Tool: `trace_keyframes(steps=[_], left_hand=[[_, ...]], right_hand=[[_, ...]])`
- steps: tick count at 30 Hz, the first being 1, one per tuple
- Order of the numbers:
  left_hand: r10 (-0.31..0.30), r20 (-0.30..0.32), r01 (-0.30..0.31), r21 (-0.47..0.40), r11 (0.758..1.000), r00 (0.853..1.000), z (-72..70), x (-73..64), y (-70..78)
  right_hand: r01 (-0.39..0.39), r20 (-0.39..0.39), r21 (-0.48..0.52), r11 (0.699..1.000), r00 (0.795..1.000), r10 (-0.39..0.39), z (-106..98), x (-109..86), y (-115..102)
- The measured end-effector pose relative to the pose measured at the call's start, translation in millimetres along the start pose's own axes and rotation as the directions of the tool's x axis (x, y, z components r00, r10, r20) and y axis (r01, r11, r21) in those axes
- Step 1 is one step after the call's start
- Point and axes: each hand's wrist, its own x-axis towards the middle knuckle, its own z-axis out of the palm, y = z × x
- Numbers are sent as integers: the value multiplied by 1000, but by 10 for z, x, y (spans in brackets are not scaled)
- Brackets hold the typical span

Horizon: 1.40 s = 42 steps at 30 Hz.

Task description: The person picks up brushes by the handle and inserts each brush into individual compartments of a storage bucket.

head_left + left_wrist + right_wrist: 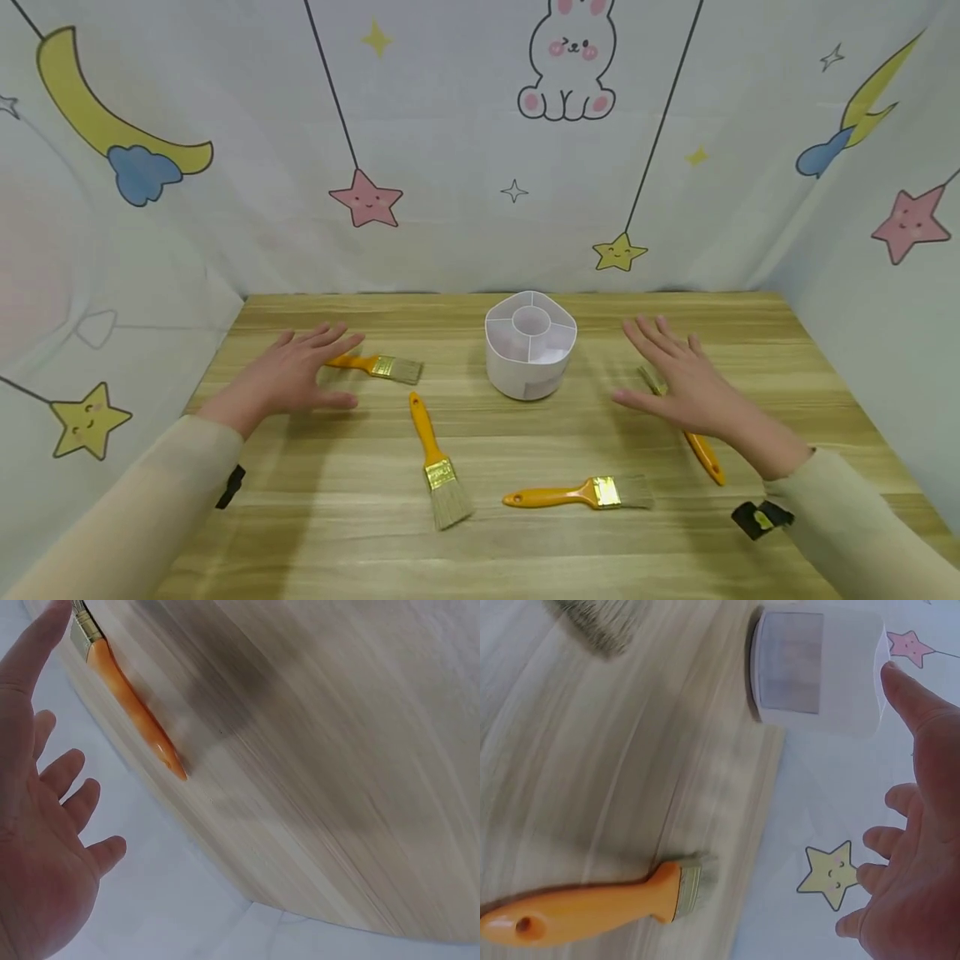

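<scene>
On the wooden table [337,542], one paintbrush [396,368] lay left of the white tub [525,383] near the wide-spread left hand [296,371], a second brush [703,457] right of it near the wide-spread right hand [686,379], two more brushes [433,450] in front of it.

No lettering, label or number is legible anywhere.

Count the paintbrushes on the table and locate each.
4. Left brush: partly behind the left hand. Right brush: partly behind the right hand. Angled brush: front-left of the white organizer. Crosswise brush: right of the angled one. The sleeves may hide more.
</scene>
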Motion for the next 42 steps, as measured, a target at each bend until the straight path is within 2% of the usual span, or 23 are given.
trace_keyframes(steps=[8, 15, 22, 29, 32, 37, 42], left_hand=[[-2, 26, 2, -7, 1000, 1000, 25, 117, -3], [6, 48, -7, 7, 1000, 999, 60, 207, 1], [41, 27, -40, -14, 999, 999, 115, 224, -12], [72, 10, -71, -40, 997, 997, 188, 263, -72], [78, 4, -78, -44, 996, 997, 206, 280, -95], [96, 8, -96, -45, 994, 995, 264, 286, -133], [107, -8, -107, -61, 992, 994, 315, 282, -148]], right_hand=[[16, 43, 142, 990, 999, -23, -4, 176, -144], [-10, 49, 171, 985, 999, 1, 98, 303, -185], [-29, 53, 252, 967, 998, 16, 257, 421, -222], [-49, 63, 304, 951, 998, 31, 325, 502, -256], [-55, 69, 359, 932, 997, 32, 352, 532, -259], [-57, 73, 484, 873, 997, 25, 429, 583, -273], [-60, 54, 560, 826, 998, 36, 480, 630, -288]])
